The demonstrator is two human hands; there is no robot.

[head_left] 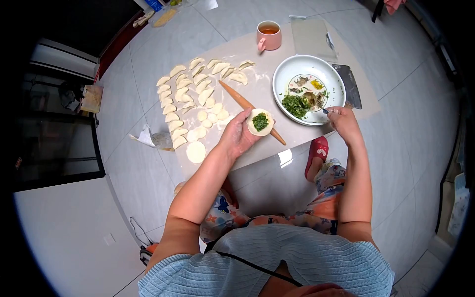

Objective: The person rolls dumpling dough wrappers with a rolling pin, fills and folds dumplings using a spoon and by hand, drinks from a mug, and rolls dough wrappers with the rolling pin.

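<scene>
My left hand (239,135) holds a round dough wrapper (267,129) with chopped green filling (260,122) heaped in its middle. Under it on the table lies a wooden rolling pin (237,98), set diagonally. At the near right rim of a white bowl (280,74), my right hand (345,123) is closed on the handle of a spoon (324,111). The spoon reaches into the bowl, beside a mound of green filling (295,105). Folded dumplings (203,85) stand in rows at the left, with small dough pieces (213,118) and a flat wrapper (196,152) near them.
A pink mug (268,35) of brownish liquid stands at the table's far side. Right of it lies a clear flat lid or board (312,38). A dark flat packet (350,84) sits behind the bowl's right side. The near table edge (257,159) runs below my left hand.
</scene>
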